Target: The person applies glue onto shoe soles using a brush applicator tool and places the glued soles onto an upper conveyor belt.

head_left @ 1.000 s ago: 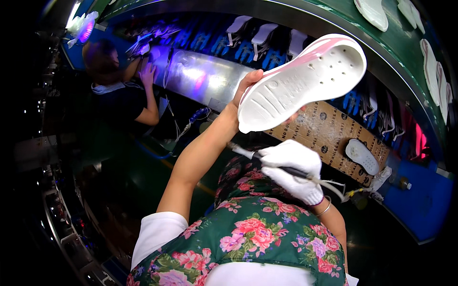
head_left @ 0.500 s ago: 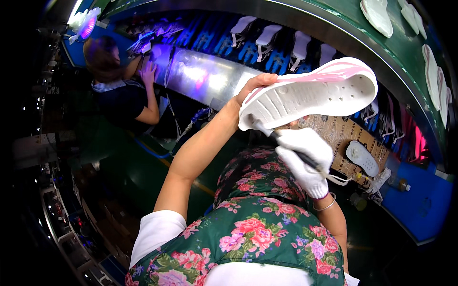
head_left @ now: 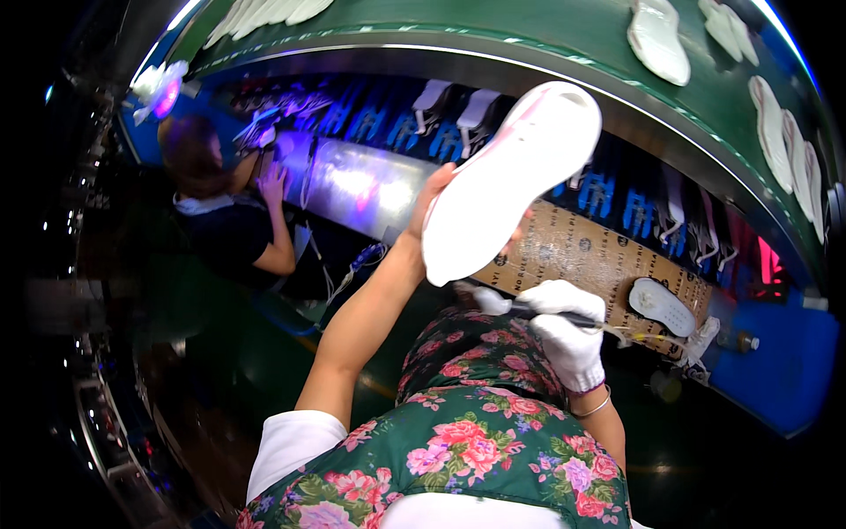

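Looks dim overall, sinking to black at the left edge and corners. Glows violet around the lamp (head_left: pixel 165 99) at upper left, glaring white off the metal bench (head_left: pixel 357 181). Washes out detail in the white shoe sole (head_left: pixel 511 189). Blurs the brush-like tool (head_left: pixel 491 301). Bends the green conveyor (head_left: pixel 511 18) into an arc.

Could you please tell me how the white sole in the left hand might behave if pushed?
The white sole is probably firm, since its far end shows no sag beyond the left hand. It seems light, as that hand alone holds it up. Its long, broad shape probably would not roll.
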Tool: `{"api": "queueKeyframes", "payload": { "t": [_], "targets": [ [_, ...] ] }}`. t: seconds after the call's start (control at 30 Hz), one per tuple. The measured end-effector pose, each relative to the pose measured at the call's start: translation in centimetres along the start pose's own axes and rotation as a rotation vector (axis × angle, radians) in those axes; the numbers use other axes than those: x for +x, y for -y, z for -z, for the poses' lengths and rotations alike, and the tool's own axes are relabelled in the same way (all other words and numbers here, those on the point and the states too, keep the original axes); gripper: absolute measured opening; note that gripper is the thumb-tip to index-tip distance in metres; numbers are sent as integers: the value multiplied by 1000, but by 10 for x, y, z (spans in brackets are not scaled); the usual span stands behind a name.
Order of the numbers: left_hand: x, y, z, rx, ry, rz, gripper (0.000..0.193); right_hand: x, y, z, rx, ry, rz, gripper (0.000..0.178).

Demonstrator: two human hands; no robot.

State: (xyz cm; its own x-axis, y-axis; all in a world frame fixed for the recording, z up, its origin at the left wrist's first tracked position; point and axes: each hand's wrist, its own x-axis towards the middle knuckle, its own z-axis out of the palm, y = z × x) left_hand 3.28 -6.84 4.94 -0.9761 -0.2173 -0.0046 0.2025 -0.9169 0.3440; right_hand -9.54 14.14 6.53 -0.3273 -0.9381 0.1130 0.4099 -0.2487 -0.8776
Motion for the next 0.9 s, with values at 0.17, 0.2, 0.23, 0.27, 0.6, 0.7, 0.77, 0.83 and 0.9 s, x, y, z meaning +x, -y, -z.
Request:
{"api": "queueKeyframes", "payload": {
  "t": [0.17,0.2,0.23,0.27,0.6,0.7,0.77,0.83,0.9],
  "targets": [
    [-1,-15,-18,285,167,-158,117,-28,4,37,257,-456,-4,24],
    [7,-17,-27,304,202,-174,120,-33,5,43,258,-523,-24,23],
    [19,-23,-30,308,225,-166,120,-36,5,48,259,-591,-44,23],
    [34,-33,-33,305,311,-159,117,-37,2,51,224,-622,-46,22],
    [184,-53,-61,-412,2,-243,94,-37,-26,56,29,-645,-93,21],
    [160,-41,-67,-203,-235,-263,74,-41,-32,62,25,-672,-109,21],
    [147,-40,-57,401,-360,-362,56,-43,-38,64,25,-711,-113,22],
    [152,-45,-56,992,-425,-718,48,-38,-39,65,48,-718,-129,22],
    [168,-64,-49,1700,-676,-926,60,-35,-40,62,65,-712,-160,22]
  ]
}}
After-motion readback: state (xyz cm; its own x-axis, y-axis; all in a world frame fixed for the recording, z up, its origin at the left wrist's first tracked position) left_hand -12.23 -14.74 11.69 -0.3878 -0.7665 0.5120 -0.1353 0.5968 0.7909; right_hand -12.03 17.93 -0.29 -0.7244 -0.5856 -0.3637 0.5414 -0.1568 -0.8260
